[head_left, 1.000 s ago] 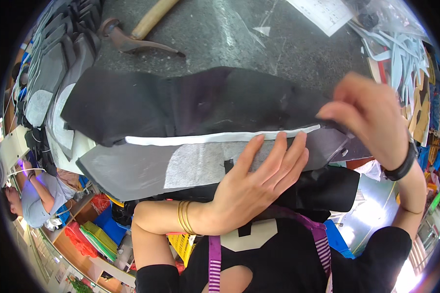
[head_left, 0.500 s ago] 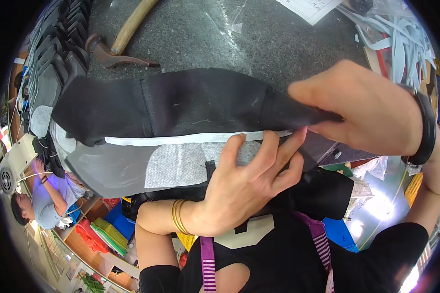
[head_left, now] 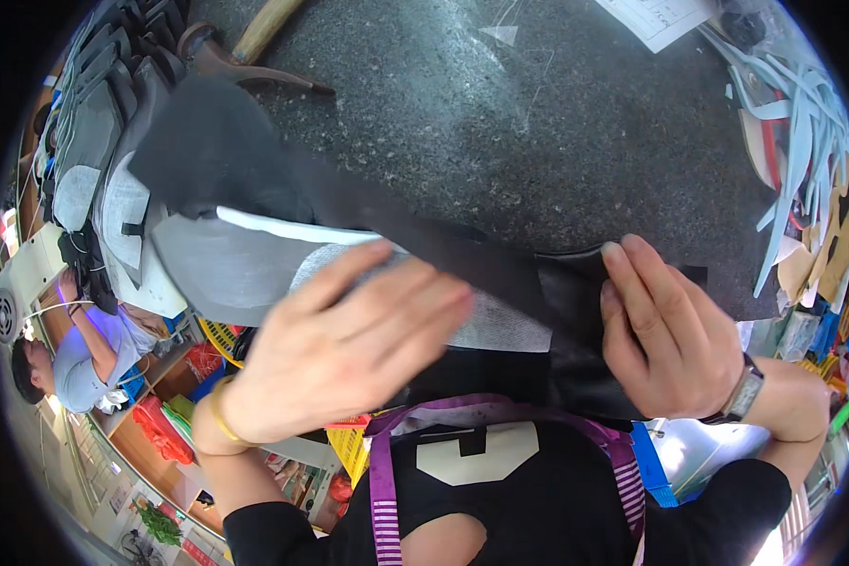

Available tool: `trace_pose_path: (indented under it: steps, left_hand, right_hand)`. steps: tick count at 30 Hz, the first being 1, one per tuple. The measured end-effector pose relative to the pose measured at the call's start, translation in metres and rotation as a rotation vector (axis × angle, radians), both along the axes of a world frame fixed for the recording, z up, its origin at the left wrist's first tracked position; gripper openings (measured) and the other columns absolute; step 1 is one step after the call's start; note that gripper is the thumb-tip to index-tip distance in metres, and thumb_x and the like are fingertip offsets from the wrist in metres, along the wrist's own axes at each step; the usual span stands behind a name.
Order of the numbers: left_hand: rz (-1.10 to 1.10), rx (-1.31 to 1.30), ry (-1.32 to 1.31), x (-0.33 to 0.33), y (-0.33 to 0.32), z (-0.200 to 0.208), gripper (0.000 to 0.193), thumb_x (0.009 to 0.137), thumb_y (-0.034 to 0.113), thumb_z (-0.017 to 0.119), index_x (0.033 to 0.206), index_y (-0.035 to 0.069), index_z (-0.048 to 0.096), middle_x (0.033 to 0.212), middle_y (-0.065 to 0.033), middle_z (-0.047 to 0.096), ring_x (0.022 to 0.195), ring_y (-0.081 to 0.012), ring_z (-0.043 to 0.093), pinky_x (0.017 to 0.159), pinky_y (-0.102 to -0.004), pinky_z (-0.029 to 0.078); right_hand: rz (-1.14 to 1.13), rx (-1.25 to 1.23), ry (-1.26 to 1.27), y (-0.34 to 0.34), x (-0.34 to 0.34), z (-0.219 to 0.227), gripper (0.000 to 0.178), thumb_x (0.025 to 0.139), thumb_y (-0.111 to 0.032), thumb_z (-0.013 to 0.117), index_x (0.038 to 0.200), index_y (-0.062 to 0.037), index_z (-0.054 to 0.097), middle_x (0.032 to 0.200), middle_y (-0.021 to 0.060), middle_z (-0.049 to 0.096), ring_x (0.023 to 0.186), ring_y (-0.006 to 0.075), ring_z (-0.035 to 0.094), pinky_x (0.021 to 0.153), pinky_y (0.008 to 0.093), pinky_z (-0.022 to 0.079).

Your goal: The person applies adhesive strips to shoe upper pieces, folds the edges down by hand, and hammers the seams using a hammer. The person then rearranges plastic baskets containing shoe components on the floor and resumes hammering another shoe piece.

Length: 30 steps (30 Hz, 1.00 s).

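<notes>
The right hand (head_left: 670,340) pinches the right part of 1 long black leather-like piece (head_left: 500,274) at the table's (head_left: 613,141) near side; the blurred left hand (head_left: 349,340) is loosely open, contact unclear. Uneven pulling could crease the narrow white strip (head_left: 278,224).

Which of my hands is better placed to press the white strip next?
Probably your left hand: its fingers are by the white strip, while your right hand is on the black material, farther away.

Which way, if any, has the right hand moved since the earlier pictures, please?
Yes, the right hand has moved down the picture, away from the white paper.
</notes>
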State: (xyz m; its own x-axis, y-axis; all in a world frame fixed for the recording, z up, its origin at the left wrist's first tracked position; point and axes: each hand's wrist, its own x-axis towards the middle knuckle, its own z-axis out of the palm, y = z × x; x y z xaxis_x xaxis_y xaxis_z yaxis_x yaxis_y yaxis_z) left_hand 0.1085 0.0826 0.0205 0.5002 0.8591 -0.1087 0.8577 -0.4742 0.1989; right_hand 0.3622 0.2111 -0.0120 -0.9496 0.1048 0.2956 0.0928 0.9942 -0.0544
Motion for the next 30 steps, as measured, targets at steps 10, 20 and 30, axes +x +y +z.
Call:
trace_pose_path:
  steps: [10, 20, 30]
  left_hand:
    - [0.063, 0.169, 0.135, 0.002, -0.023, -0.001, 0.030, 0.074, 0.016, 0.060, 0.096, -0.002, 0.070, 0.112, -0.0123, 0.064, 0.106, -0.0262, 0.058, 0.093, -0.0409, 0.046]
    - [-0.061, 0.206, 0.076, -0.049, -0.025, 0.009, 0.043, 0.057, 0.012, 0.058, 0.095, -0.005, 0.069, 0.108, -0.0168, 0.065, 0.103, -0.0269, 0.060, 0.087, -0.0356, 0.050]
    - [0.210, -0.030, -0.320, -0.053, -0.053, 0.000, 0.026, 0.070, 0.020, 0.068, 0.090, 0.003, 0.065, 0.091, -0.0088, 0.061, 0.085, -0.0249, 0.058, 0.074, -0.0347, 0.050]
  right_hand:
    - [0.203, -0.515, -0.146, 0.011, -0.049, 0.018, 0.021, 0.062, -0.008, 0.066, 0.080, 0.0017, 0.060, 0.099, 0.0184, 0.061, 0.081, 0.0287, 0.060, 0.064, 0.0342, 0.054]
    - [0.131, -0.739, -0.350, 0.006, -0.089, 0.045, 0.031, 0.064, -0.008, 0.068, 0.092, 0.0012, 0.059, 0.110, 0.0169, 0.063, 0.081, 0.0285, 0.059, 0.068, 0.0375, 0.050]
    - [0.005, -0.625, -0.223, -0.057, -0.121, 0.033, 0.024, 0.068, -0.002, 0.062, 0.090, 0.0063, 0.060, 0.108, 0.0163, 0.056, 0.094, 0.0282, 0.057, 0.069, 0.0352, 0.051]
